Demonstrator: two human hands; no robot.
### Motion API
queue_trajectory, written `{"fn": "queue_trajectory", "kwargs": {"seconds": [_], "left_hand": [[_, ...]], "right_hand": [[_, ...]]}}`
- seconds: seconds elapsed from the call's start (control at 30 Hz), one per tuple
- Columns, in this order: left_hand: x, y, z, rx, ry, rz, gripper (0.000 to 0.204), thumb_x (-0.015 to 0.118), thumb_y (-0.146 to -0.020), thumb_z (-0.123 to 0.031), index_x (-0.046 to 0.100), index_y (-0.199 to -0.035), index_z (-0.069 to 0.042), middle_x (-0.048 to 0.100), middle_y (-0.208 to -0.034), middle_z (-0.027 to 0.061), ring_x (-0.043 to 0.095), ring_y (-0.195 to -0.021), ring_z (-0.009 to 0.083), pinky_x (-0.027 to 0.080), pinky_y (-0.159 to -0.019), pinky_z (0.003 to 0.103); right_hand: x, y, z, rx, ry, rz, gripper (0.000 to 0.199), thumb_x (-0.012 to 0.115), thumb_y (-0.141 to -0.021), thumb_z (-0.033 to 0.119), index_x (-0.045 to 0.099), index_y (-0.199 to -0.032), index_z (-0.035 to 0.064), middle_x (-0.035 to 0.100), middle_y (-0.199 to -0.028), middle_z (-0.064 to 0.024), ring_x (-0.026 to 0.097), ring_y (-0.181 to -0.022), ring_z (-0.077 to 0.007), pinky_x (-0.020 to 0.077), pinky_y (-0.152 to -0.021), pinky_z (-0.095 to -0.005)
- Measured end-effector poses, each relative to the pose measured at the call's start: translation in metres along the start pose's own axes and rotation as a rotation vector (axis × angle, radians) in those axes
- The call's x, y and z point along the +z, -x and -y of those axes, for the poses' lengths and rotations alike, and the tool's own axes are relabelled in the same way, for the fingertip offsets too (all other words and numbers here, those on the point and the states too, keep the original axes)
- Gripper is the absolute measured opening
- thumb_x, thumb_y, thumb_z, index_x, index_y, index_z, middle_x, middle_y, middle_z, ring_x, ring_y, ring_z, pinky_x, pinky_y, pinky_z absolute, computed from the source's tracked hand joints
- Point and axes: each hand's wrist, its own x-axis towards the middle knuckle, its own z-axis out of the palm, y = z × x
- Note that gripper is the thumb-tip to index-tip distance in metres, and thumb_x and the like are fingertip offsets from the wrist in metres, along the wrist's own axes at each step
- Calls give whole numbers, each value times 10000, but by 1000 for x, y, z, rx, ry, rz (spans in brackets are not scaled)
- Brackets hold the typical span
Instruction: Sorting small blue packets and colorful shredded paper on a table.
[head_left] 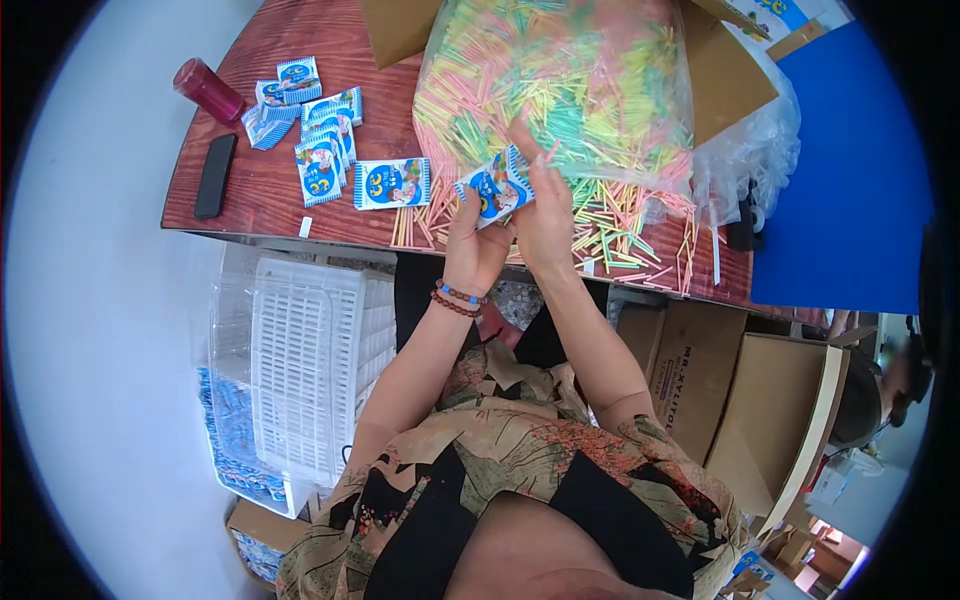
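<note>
A small blue-and-white packet (494,190) is between my two hands, above the table's front edge and in front of a heap of loose pastel sticks (615,228). My left hand (478,248), with beaded bracelets at its wrist, is closed on the packet's lower left side. My right hand (547,218) grips its right side, thumb and fingers pointing away from me. Whether the packet is open or sealed I cannot tell. Just left of my hands, a similar packet (392,184) lies flat on the table. Several more packets (322,165) lie overlapping farther left.
A large clear bag of pink, yellow and green sticks (560,95) fills a cardboard box on the wooden table (275,210). A dark red jar (208,90) and a black phone (215,176) are at left. A blue panel (850,180) stands right. White baskets (305,365) sit below.
</note>
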Motion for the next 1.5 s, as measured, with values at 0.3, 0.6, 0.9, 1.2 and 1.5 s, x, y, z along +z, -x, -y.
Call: {"fn": "queue_trajectory", "kwargs": {"seconds": [0.3, 0.6, 0.9, 1.2, 1.5], "left_hand": [[-2, 0, -4, -103, 157, 79, 343, 521, -970, -306, 528, -1254, -113, 646, -1118, 45, 611, -979, 185, 472, -911, 397], [-15, -1, -28, 65, 52, 96, 318, 591, -939, -263, 555, -1190, -72, 632, -1143, 68, 601, -1049, 212, 486, -915, 406], [-9, -2, -33, 147, -11, 60, 324, 559, -957, -282, 557, -1163, -32, 631, -1138, 84, 608, -1040, 225, 490, -926, 405], [-3, 10, -50, 196, -232, 113, 265, 545, -960, -149, 552, -1208, -56, 625, -1170, 76, 614, -1064, 193, 503, -918, 379], [-4, 12, -60, 353, -227, -151, 194, 607, -881, 17, 629, -1070, -21, 682, -1028, 81, 670, -887, 156, 542, -819, 297]], "right_hand": [[-2, -8, 12, -36, -10, 100, 402, 443, -997, 249, 495, -1263, -48, 482, -1357, -204, 440, -1279, -254, 321, -1065, -390], [-72, -9, 13, -43, 586, -13, 270, 497, -977, 195, 622, -1125, 7, 653, -1132, -121, 582, -1082, -208, 332, -1043, -359], [-66, 0, 4, -465, 1351, 30, 262, 580, -919, 166, 609, -1139, 26, 654, -1018, -108, 596, -969, -200, 408, -931, -335], [-4, -21, 8, 219, 451, 304, 89, 653, -872, 77, 634, -916, 2, 637, -819, -12, 574, -778, -65, 450, -742, -219], [-4, -20, -4, 242, 395, 258, 184, 638, -899, 141, 633, -1010, -5, 664, -860, -28, 601, -772, -79, 490, -735, -237]]}}
